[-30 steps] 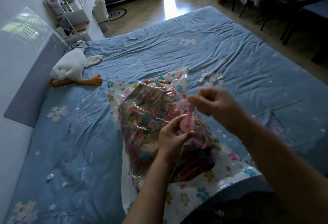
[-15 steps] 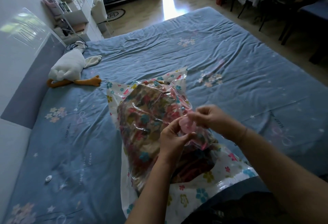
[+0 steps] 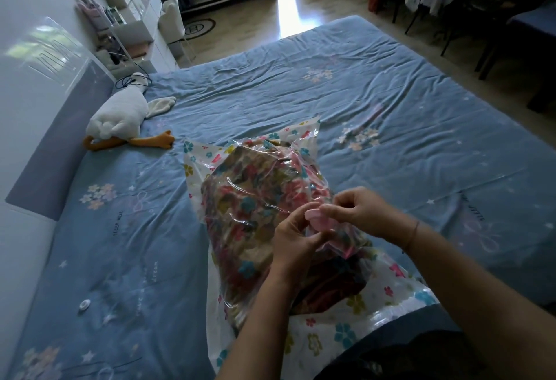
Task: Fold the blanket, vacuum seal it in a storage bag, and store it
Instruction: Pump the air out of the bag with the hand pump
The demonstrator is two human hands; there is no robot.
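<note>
A clear storage bag [image 3: 319,340] with a flower-printed border lies on the blue bed [image 3: 376,85] in front of me. Inside it is the folded flowery blanket [image 3: 249,199], wrinkled under the plastic. On top of the bag sits a round pink valve piece [image 3: 316,218]. My left hand [image 3: 293,239] grips the bag and the valve from the near side. My right hand [image 3: 358,209] pinches the pink piece from the right. Both hands meet over the valve, which they partly hide.
A white plush goose [image 3: 120,115] with orange feet lies by the headboard at the left. A small white round cap [image 3: 84,304] rests on the sheet near left. Shelves and a cable stand beyond the bed's far left corner, chairs at the far right.
My right hand has come down from above the bag to the valve, bringing the pink piece onto it. My left hand stays at the valve.
</note>
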